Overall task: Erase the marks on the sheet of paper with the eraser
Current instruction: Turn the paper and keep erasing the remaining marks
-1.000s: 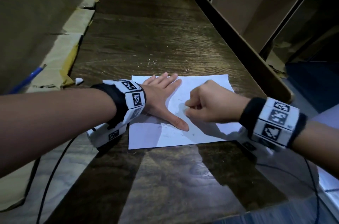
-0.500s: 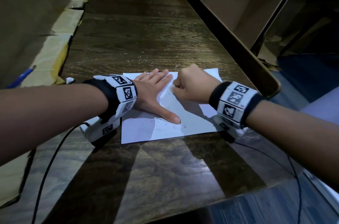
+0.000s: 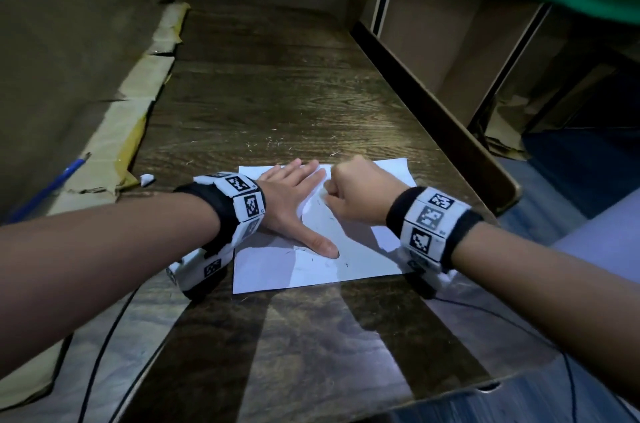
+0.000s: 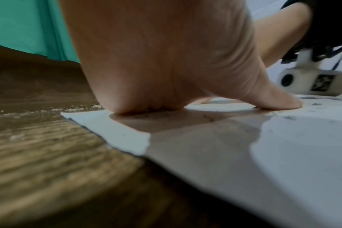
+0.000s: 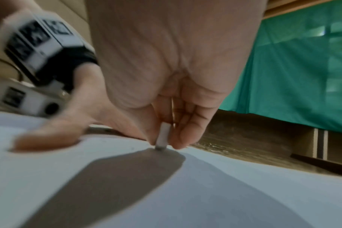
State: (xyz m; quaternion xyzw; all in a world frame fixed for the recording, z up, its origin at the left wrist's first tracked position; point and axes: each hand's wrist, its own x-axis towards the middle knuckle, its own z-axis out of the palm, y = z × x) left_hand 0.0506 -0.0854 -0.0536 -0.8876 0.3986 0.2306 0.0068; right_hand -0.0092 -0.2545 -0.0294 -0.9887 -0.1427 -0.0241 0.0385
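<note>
Rubbing is judged under way: eraser [image 5: 163,135] is pinched upright in right hand [image 3: 356,192], tip on paper [image 3: 311,270], beside flat, outspread left hand [image 3: 294,204] pinning it. Marks nearer the thumb seemingly await strokes.

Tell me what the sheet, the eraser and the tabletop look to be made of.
Sheet: thin white matte paper; it buckles near the thumb. Eraser: small white matte block, likely rubber or vinyl, its tip greyed. Tabletop: dark wood grain with sheen, possibly laminate.
</note>
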